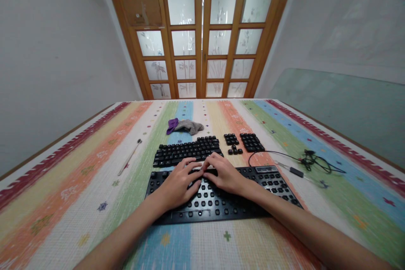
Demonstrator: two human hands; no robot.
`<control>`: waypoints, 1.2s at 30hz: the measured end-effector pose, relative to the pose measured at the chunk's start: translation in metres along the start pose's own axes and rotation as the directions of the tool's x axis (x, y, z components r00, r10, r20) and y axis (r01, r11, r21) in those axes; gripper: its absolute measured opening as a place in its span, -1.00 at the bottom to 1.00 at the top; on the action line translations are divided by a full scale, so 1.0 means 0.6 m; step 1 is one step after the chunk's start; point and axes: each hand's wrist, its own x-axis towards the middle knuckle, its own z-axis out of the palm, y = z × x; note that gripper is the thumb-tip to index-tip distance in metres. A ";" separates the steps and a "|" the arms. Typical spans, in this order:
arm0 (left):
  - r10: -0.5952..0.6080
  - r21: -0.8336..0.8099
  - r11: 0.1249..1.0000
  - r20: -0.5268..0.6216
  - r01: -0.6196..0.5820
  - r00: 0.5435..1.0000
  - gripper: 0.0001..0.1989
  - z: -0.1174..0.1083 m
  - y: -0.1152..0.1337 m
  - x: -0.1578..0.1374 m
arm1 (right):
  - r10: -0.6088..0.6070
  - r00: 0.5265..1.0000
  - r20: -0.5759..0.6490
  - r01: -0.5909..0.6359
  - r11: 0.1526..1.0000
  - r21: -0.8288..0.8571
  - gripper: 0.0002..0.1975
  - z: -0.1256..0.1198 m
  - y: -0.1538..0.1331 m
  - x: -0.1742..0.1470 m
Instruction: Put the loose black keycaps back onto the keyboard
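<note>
A black keyboard lies in front of me, most of its key posts bare. A few keycaps sit in its top row at the left. My left hand rests over the upper left part with its fingers spread, the index fingertip close to my right fingertips. Above the top row, my right hand has thumb and index finger brought together in a pinch; whatever is between them is hidden. Just behind the keyboard, loose black keycaps stand in rows, with smaller groups of navigation keycaps, arrow keycaps and number-pad keycaps further right.
A grey and purple cloth lies behind the keycaps. To the left is a thin brush. On the right are the coiled black cable and a slim tool with a black handle. A striped tablecloth covers the table.
</note>
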 end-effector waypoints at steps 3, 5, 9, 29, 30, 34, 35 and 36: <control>0.000 -0.018 1.000 0.004 0.000 1.000 -0.71 0.003 0.000 -0.001 | -0.044 0.996 0.082 0.049 0.998 -0.050 -0.83 -0.024 0.000 0.012; 0.004 -0.017 1.000 -0.006 -0.004 1.000 -0.72 0.005 0.000 -0.001 | -0.047 0.997 0.064 0.052 0.995 -0.085 -0.83 -0.044 0.002 0.026; 0.022 -0.001 1.000 -0.023 -0.022 0.999 -0.74 0.006 0.001 -0.001 | 0.013 0.998 -0.060 -0.021 0.991 -0.133 -0.89 -0.070 0.019 0.070; 0.076 0.076 0.995 -0.049 -0.072 0.996 -0.69 0.004 0.009 -0.005 | 0.041 0.999 -0.030 -0.046 0.980 -0.194 -0.74 -0.010 0.106 0.151; 0.074 0.075 0.995 -0.050 -0.070 0.996 -0.69 0.004 0.009 -0.005 | 0.047 0.998 -0.035 -0.053 0.979 -0.199 -0.75 -0.012 0.107 0.153; 0.074 0.074 0.995 -0.049 -0.070 0.996 -0.70 0.003 0.010 -0.004 | 0.091 0.993 -0.072 -0.105 0.969 -0.225 -0.78 -0.020 0.120 0.165; 0.073 0.073 0.995 -0.049 -0.069 0.996 -0.69 0.003 0.010 -0.004 | 0.104 0.992 -0.077 -0.120 0.965 -0.231 -0.79 -0.020 0.124 0.169; 0.073 0.072 0.995 -0.049 -0.069 0.996 -0.69 0.003 0.010 -0.004 | 0.117 0.990 -0.078 -0.132 0.962 -0.237 -0.81 -0.020 0.127 0.173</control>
